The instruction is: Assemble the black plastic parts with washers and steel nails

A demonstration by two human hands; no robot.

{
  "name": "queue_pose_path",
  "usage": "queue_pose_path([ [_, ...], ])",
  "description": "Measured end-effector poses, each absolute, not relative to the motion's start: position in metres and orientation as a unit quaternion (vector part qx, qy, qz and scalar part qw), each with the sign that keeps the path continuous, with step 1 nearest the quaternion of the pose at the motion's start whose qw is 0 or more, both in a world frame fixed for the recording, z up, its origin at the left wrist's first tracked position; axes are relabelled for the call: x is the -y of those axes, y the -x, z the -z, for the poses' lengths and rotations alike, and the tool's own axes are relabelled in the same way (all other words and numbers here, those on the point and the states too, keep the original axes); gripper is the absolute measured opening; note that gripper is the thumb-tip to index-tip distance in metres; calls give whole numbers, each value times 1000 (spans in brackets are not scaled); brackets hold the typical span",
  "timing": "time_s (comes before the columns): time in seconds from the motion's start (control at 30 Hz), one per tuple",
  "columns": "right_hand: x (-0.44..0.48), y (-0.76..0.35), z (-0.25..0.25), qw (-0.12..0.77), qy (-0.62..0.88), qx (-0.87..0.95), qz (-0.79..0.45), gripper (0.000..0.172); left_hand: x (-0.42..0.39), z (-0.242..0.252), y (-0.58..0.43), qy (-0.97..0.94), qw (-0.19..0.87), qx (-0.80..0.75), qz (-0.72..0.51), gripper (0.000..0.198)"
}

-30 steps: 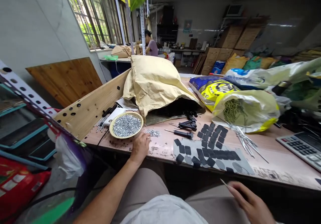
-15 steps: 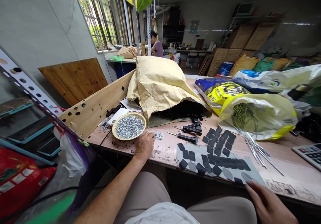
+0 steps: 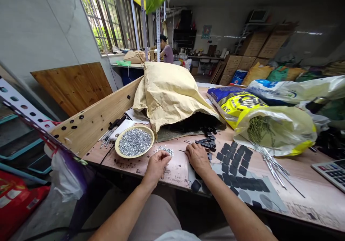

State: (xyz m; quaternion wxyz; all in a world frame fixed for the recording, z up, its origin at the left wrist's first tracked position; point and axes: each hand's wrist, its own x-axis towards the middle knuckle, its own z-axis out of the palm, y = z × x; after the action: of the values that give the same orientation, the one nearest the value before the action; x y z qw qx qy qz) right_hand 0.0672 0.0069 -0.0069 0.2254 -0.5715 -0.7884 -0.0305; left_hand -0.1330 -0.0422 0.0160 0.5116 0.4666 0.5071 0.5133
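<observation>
My left hand (image 3: 156, 167) is closed in a pinch at the near edge of a small pile of tiny metal rings (image 3: 165, 149); anything between its fingertips is too small to make out. Beside it on the left stands a cream bowl (image 3: 117, 152) heaped with the same shiny rings (image 3: 134, 141). My right hand (image 3: 198, 158) curls down over a black-handled rod, whose thin metal tip (image 3: 181, 150) sticks out to the left while its handle is mostly covered. More black-handled rods (image 3: 206, 142) lie just beyond that hand.
Black rounded pads (image 3: 234, 156) lie in rows at right, some on a grey sheet (image 3: 276, 196). Behind stands a large paper sack (image 3: 172, 90) with dark contents. A yellow bag (image 3: 293, 126), loose metal rods (image 3: 275, 165) and a calculator (image 3: 330, 172) are farther right. A person (image 3: 168, 54) sits in the background.
My right hand has come from the table's front right edge to the black-handled rods and closed over one. My left hand has shifted slightly down, beside the small ring pile, fingers still pinched.
</observation>
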Motion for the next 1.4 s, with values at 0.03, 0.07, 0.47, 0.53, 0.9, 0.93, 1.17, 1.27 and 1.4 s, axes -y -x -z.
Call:
queue_pose_path([
  [0.03, -8, -68, 7, 229, 568, 790, 25, 7, 44, -19, 129, -402, 590, -474, -515, 17],
  [0.07, -7, -69, 6, 235, 564, 791, 18, 9, 46, -22, 126, -341, 656, -437, -512, 22],
  [0.47, 79, -74, -44, 331, 478, 801, -145, 15, 54, -35, 98, -171, 833, -259, -458, 28],
  [0.53, 84, -76, -44, 331, 481, 801, -134, 17, 56, -36, 94, -184, 831, -273, -449, 30],
  [0.9, 109, -83, -54, 317, 532, 775, -126, 17, 65, -47, 84, -326, 753, -405, -403, 34],
  [0.93, 110, -84, -54, 317, 537, 770, -132, 17, 65, -47, 83, -332, 750, -407, -401, 33],
  [1.17, 120, -88, -53, 391, 519, 684, -331, 17, 71, -53, 80, -358, 736, -428, -384, 33],
  [1.27, 121, -88, -50, 408, 501, 628, -433, 20, 74, -56, 78, -370, 720, -444, -385, 33],
  [1.4, 122, -88, -44, 421, 494, 588, -483, 18, 75, -56, 78, -377, 706, -465, -380, 35],
])
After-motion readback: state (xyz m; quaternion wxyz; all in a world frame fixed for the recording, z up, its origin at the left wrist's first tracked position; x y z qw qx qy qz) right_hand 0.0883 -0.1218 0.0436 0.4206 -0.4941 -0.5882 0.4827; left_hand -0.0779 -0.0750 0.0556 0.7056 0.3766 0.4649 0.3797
